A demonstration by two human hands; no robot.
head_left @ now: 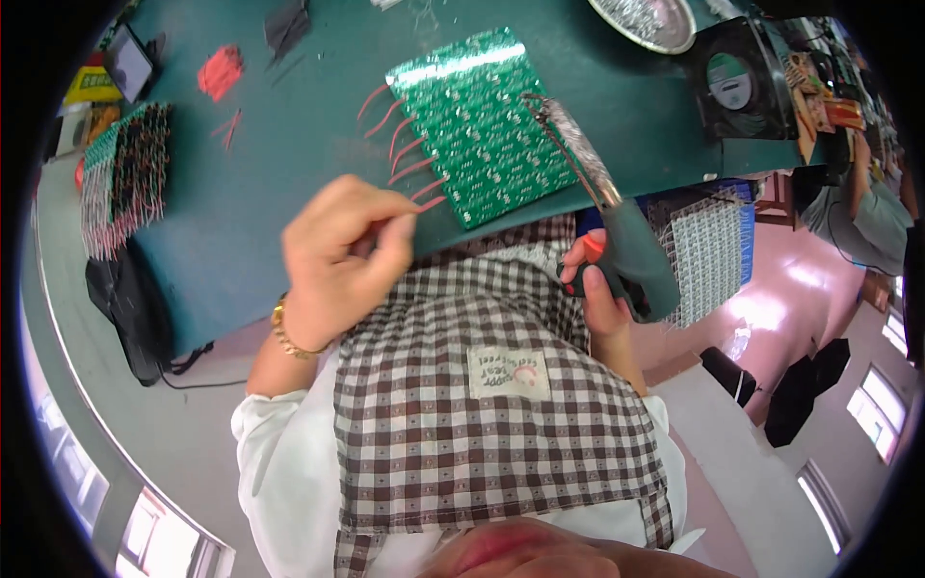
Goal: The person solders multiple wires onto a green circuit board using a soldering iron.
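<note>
A green circuit board (491, 135) lies on the table near its front edge, with several short red wires (409, 173) sticking out along its left side. My left hand (347, 255), slightly blurred, is closed in a pinch beside the lowest wires. Whether a wire is between thumb and forefinger cannot be made out. My right hand (602, 294) grips a soldering gun (636, 250) with a dark green body and a red trigger. Its metal barrel reaches up and left over the board's right side, with the thin tip above the board's upper right part.
At the left stand wired boards (125, 178); a pile of red wires (221, 72) lies farther in. A metal bowl (655, 24) and a black fan (742, 82) occupy the far right. Below the table's right edge is a stack of pale boards (708, 255). Another person (862, 217) sits at right.
</note>
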